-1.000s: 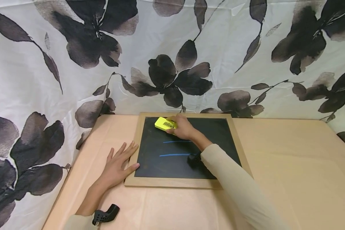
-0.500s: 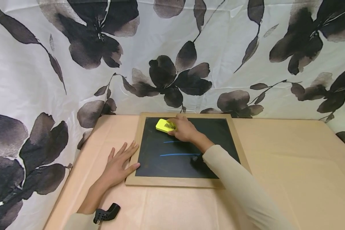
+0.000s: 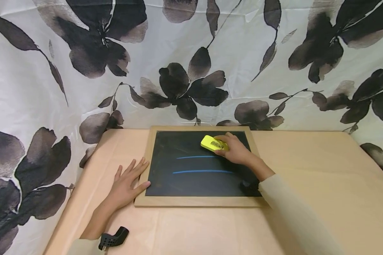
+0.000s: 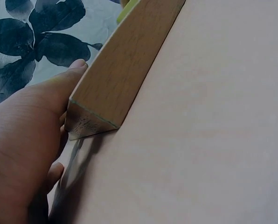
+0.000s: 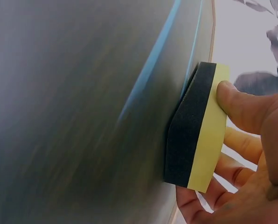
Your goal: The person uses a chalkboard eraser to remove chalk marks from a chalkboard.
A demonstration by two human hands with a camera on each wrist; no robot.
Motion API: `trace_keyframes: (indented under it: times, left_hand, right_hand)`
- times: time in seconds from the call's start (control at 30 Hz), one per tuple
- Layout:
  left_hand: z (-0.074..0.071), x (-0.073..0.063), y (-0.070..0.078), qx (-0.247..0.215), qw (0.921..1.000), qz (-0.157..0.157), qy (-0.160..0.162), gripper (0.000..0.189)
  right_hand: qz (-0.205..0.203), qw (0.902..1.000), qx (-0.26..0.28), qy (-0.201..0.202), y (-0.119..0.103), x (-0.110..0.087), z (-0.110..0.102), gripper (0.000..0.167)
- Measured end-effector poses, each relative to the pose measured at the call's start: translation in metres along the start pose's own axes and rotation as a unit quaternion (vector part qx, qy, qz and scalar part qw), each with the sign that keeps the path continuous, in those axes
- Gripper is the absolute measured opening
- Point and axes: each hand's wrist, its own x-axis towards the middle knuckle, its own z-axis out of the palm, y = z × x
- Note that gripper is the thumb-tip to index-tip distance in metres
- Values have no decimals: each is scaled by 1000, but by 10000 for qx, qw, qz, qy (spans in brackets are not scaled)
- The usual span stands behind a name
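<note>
A wood-framed chalkboard [image 3: 191, 184] lies on the table with two blue lines [image 3: 202, 171] drawn across it. My right hand [image 3: 235, 149] grips a yellow eraser [image 3: 210, 142] near the board's upper part, above the top line. In the right wrist view, the thumb and fingers hold the yellow back of the eraser [image 5: 209, 135], and its black felt side faces the board. My left hand [image 3: 124, 186] rests with spread, straight fingers on the left edge of the frame. The left wrist view has the thumb along the frame's wooden side [image 4: 125, 65].
The table [image 3: 312, 170] has a light tan covering and extends on both sides of the board. A white cloth with dark flowers [image 3: 191, 88] hangs behind it. Black wrist devices, such as the left one [image 3: 114, 238], sit on both wrists.
My right hand has carried the eraser rightward across the upper board, uncovering more of the blue lines. The left hand stays on the frame. The head view has shifted slightly.
</note>
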Motion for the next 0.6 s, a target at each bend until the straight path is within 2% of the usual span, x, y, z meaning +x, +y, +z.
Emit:
trace_keyframes:
  times: [0.13, 0.3, 0.6]
  left_hand:
    - [-1, 0, 1, -37, 10000, 8, -15, 70]
    - [-2, -2, 1, -43, 10000, 26, -8, 70]
    - [-1, -1, 1, -61, 10000, 43, -11, 70]
  right_hand:
    - [168, 9996, 42, 206, 18, -20, -12, 57]
    - [405, 9989, 18, 250, 33, -36, -21, 57]
    - [467, 9985, 74, 275, 41, -43, -23, 62]
